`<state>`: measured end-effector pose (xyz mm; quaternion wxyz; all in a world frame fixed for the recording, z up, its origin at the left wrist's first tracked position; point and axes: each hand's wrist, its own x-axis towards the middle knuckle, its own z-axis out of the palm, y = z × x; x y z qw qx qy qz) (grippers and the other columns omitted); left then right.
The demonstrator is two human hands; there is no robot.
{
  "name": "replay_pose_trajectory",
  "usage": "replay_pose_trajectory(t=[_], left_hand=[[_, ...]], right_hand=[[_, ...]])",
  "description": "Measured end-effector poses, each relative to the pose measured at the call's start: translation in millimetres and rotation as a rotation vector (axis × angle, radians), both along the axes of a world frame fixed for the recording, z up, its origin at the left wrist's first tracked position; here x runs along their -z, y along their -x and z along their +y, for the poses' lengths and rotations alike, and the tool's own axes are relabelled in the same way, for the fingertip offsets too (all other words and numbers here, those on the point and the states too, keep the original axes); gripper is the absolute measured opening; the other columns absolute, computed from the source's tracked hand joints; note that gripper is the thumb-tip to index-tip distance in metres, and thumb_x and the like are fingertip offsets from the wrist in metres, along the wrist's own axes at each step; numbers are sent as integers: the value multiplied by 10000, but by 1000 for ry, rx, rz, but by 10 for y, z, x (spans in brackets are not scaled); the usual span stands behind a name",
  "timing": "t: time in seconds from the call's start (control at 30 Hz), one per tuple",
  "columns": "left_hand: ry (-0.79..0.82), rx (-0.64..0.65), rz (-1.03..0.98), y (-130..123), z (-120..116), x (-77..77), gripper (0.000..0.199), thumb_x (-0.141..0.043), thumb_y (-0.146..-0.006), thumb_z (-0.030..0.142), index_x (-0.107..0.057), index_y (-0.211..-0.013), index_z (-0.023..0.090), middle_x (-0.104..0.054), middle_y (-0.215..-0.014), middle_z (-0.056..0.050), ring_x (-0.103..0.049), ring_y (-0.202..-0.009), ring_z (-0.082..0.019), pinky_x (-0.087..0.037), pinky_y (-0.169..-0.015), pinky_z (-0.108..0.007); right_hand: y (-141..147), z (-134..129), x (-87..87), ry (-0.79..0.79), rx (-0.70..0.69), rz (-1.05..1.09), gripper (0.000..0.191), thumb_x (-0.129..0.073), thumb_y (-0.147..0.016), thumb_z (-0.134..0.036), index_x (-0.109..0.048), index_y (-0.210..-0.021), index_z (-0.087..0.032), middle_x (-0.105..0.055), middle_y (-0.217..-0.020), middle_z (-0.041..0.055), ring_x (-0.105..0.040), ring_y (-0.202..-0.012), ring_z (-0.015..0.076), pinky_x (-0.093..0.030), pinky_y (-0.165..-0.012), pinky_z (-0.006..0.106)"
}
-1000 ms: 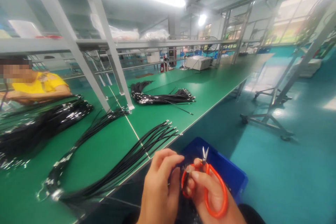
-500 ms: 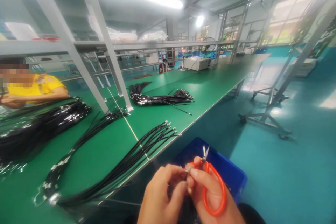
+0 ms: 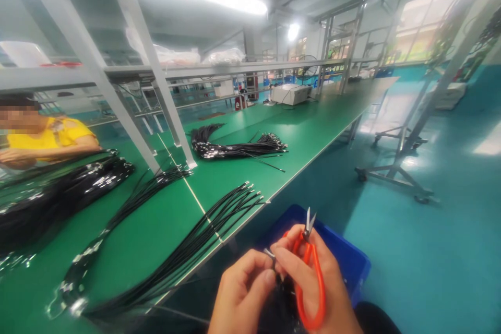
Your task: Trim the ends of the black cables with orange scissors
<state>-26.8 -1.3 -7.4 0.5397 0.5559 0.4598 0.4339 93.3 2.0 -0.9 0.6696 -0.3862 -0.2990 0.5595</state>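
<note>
Orange-handled scissors with short, pointed steel blades sit in the right hand, blades slightly parted and aimed at twelve o'clock. The right hand's fingers are wrapped around the handles, while its thumb reaches toward nine o'clock, close to a small, grey, shiny-tipped piece. The left hand is just beside that piece, thumb and forefinger bent toward each other with their tips near; I cannot tell whether they grip it or which fingers clamp it.

A blue plastic bin spreads behind the hands from twelve to three o'clock. Toward ten o'clock runs the green-topped workbench, carrying a curved bundle of thin black cables with silvery tips, whose fanned ends point to one o'clock. A second, bent bundle of black cables lies at eleven o'clock, and a white rectangular box at twelve. Farther off at ten o'clock, a person in a yellow top is beside a large, glossy black pile.
</note>
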Motion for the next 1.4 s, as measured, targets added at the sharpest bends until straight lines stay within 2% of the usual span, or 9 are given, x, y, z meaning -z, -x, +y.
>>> replay_pose_trajectory(t=[0.13, 0.33, 0.47, 0.63, 0.9, 1.03, 1.13, 1.27, 1.4], left_hand=[[106, 41, -154, 2, 31, 21, 364, -699, -689, 486, -590, -643, 141, -528, -561, 19, -371, -482, -73, -294, -464, -184], [132, 24, -209, 18, 64, 39, 397, -711, -671, 505, -581, -643, 130, -514, -536, 28, -347, -454, -55, -259, -452, -176], [152, 26, -227, 30, 69, 15, 382, -719, -660, 494, -599, -656, 131, -537, -543, 16, -360, -452, -60, -258, -441, -176], [170, 44, -235, 25, 66, -3, 376, -730, -646, 486, -592, -656, 137, -535, -541, 17, -366, -457, -66, -269, -448, -179], [131, 21, -260, 29, 29, -50, 314, -715, -692, 433, -585, -650, 151, -496, -566, 27, -361, -513, -82, -286, -478, -186], [137, 1, -258, 48, 46, -49, 305, -714, -690, 437, -612, -670, 150, -521, -564, 25, -348, -483, -73, -271, -461, -183], [117, 28, -249, 37, 58, -21, 319, -712, -689, 443, -601, -654, 147, -503, -546, 34, -350, -477, -71, -269, -456, -178], [27, 37, -145, 17, 44, -8, 233, -673, -747, 372, -611, -687, 156, -520, -583, 33, -406, -529, -89, -351, -527, -190], [-73, 28, 43, 2, -1, -43, 135, -613, -795, 281, -629, -730, 164, -610, -688, -10, -533, -654, -146, -438, -628, -228]], right_hand=[[-11, -38, -47, 62, -116, 98, 191, -730, -665, -251, -563, -743, -203, -568, -610, -37, -496, -532, 119, -434, -507, 222], [-47, -66, -22, 117, 18, -70, 214, -751, -662, -308, -576, -727, -205, -563, -601, -36, -456, -490, 104, -388, -456, 206], [-72, -61, -35, 19, 115, -126, 204, -759, -648, -298, -637, -789, -217, -642, -710, 4, -536, -558, 134, -440, -513, 233], [-39, -32, 2, -109, 60, -314, 149, -742, -666, -265, -637, -767, -233, -584, -584, -35, -540, -489, 137, -434, -448, 227], [17, -111, 95, -311, 397, -725, 112, -640, -698, -171, -637, -709, -283, -635, -594, -28, -544, -454, 150, -462, -506, 257], [-54, -107, 138, -298, 344, -682, 98, -675, -696, -205, -651, -760, -275, -650, -614, -19, -578, -478, 159, -478, -531, 259], [-105, -83, 75, -239, 265, -619, 162, -681, -712, -205, -663, -860, -268, -679, -710, 6, -624, -567, 170, -486, -564, 253], [-128, -54, -11, -287, 115, -673, 114, -669, -702, -159, -638, -758, -253, -659, -654, -12, -607, -535, 157, -487, -538, 236], [-105, -105, -15, -290, 185, -618, 88, -658, -725, -187, -614, -690, -255, -626, -619, -22, -579, -512, 151, -487, -567, 243]])
